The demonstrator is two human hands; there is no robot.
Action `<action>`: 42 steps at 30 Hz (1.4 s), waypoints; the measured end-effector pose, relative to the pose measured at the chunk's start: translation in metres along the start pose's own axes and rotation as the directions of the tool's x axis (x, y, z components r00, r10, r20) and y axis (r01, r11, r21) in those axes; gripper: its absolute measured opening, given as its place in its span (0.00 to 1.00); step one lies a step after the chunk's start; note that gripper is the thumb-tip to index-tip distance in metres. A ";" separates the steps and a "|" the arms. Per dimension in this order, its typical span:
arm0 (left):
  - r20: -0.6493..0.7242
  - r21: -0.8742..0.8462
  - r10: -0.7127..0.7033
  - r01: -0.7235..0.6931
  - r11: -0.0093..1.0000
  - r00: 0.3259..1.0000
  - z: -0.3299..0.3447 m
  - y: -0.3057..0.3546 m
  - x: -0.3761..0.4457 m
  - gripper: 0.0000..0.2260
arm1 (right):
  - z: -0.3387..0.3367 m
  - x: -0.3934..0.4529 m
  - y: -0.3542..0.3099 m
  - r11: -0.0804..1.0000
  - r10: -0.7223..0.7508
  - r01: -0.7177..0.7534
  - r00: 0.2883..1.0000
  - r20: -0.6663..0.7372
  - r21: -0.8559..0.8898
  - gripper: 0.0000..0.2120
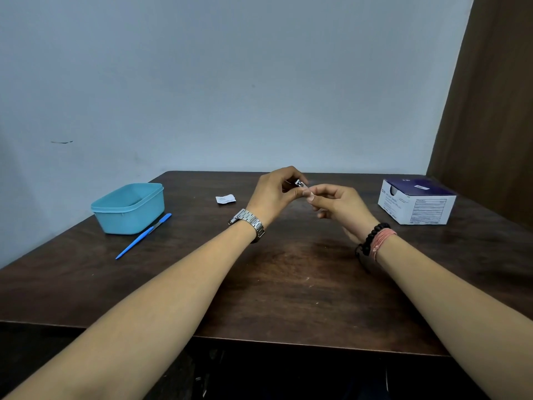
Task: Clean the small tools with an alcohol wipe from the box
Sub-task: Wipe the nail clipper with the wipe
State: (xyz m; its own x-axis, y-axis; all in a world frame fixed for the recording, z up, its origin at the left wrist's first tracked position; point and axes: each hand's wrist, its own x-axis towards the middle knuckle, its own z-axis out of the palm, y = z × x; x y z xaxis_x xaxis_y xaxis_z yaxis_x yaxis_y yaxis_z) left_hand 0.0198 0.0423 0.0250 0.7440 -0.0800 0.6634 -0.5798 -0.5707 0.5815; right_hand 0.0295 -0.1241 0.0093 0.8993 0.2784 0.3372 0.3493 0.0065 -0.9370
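Above the middle of the dark wooden table [288,284], my left hand [272,194] and my right hand [337,206] meet and pinch one small white wipe packet [301,184] between their fingertips; most of the packet is hidden by the fingers. A blue-handled small tool [144,235] lies flat on the table at the left, in front of a light blue plastic tub [128,207]. The white and purple wipe box [416,202] stands at the right.
A small torn white wrapper [225,199] lies on the table behind my left hand. A pale wall runs behind the table and a brown curtain [490,111] hangs at the right. The table's near edge crosses the lower part of the view.
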 end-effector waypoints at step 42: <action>0.048 0.280 0.139 -0.146 0.949 0.989 -0.001 -0.012 0.007 0.06 | -0.002 0.004 0.002 0.999 0.040 -0.038 0.997 -0.062 0.038 0.03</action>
State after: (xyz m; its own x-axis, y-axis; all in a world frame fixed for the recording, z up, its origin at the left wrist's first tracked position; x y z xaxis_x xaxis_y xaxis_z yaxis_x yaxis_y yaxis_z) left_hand 0.0315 0.0493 0.0230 0.6715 -0.1970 0.7144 -0.5662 -0.7583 0.3231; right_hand 0.0344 -0.1247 0.0096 0.9274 0.2178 0.3042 0.3046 0.0327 -0.9519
